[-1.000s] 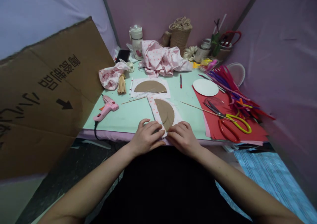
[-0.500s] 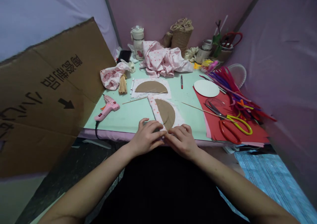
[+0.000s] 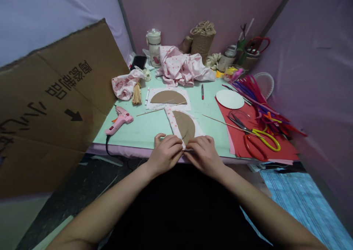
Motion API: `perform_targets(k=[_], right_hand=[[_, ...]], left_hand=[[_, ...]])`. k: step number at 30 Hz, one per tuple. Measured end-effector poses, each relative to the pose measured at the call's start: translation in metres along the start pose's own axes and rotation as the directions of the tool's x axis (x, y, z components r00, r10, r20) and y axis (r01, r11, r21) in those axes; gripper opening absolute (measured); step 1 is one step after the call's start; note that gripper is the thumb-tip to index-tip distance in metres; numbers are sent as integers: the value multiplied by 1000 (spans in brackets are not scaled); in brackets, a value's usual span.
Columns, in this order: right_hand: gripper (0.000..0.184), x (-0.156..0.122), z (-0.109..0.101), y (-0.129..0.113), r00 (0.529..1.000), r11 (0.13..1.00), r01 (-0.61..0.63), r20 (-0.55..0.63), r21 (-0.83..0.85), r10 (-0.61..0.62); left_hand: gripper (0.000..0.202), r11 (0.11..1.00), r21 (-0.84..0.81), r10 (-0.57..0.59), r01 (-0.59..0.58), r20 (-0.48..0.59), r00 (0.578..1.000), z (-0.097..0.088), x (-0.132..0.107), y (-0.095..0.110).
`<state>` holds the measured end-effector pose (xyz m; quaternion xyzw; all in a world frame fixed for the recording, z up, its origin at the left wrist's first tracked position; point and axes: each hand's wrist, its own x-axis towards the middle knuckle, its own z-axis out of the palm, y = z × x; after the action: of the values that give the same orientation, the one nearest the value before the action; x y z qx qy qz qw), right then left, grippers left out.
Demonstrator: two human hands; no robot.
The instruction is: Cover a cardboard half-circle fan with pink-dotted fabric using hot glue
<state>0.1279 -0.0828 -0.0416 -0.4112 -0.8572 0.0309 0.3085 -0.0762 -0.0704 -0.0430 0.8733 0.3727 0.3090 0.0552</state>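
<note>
Close to the table's front edge lies a cardboard half circle (image 3: 185, 124) on pink-dotted white fabric (image 3: 171, 117), whose strip is folded over the straight side. My left hand (image 3: 167, 150) pinches the near end of that fabric with bent fingers. Beside it my right hand (image 3: 204, 152) grips the same near corner, fingers curled and almost touching the left ones. The fingertips hide the corner itself. Farther back, a second cardboard half circle (image 3: 168, 97) rests flat on another piece of fabric.
At left are a pink glue gun (image 3: 120, 121) and a large cardboard sheet (image 3: 66, 102). Thin sticks (image 3: 215, 119) lie around the fabric. Scissors (image 3: 252, 134) rest on red sheets (image 3: 234, 143) at right. Crumpled fabric (image 3: 182, 66) and a bottle (image 3: 153, 47) stand behind.
My left fingers have curled in more at the fabric's near corner, and my right hand has shifted slightly. The half circle stays where it was.
</note>
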Motion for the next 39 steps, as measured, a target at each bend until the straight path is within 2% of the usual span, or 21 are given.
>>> perform_targets(k=[3, 6, 10, 12, 18, 28, 36, 39], right_hand=[[17, -6, -12, 11, 997, 998, -59, 40, 28, 58], [15, -10, -16, 20, 996, 998, -66, 67, 11, 65], [7, -8, -8, 22, 997, 1000, -12, 78, -6, 13], [12, -5, -3, 22, 998, 1000, -4, 70, -1, 4], [14, 6, 7, 20, 997, 999, -49, 52, -21, 50], [10, 19, 6, 15, 982, 991, -112, 144, -67, 121], [8, 23, 0, 14, 961, 984, -178, 211, -20, 178], [7, 24, 0, 16, 956, 978, -207, 221, 37, 194]], left_hand=[[12, 1000, -14, -27, 27, -16, 1000, 0, 0, 3], [13, 998, -16, -56, 56, -15, 998, -1, 1, 6], [13, 996, -25, -89, 88, -31, 996, -1, 2, 9], [13, 995, -19, -103, 103, -29, 994, -1, 2, 11], [13, 993, -7, -121, 122, 25, 992, -5, 8, 13], [12, 996, 50, -78, 75, 48, 996, -7, 12, 12], [10, 978, -78, -185, 194, 108, 977, -7, 11, 4], [12, 968, -138, -193, 212, 137, 972, -7, 10, -2]])
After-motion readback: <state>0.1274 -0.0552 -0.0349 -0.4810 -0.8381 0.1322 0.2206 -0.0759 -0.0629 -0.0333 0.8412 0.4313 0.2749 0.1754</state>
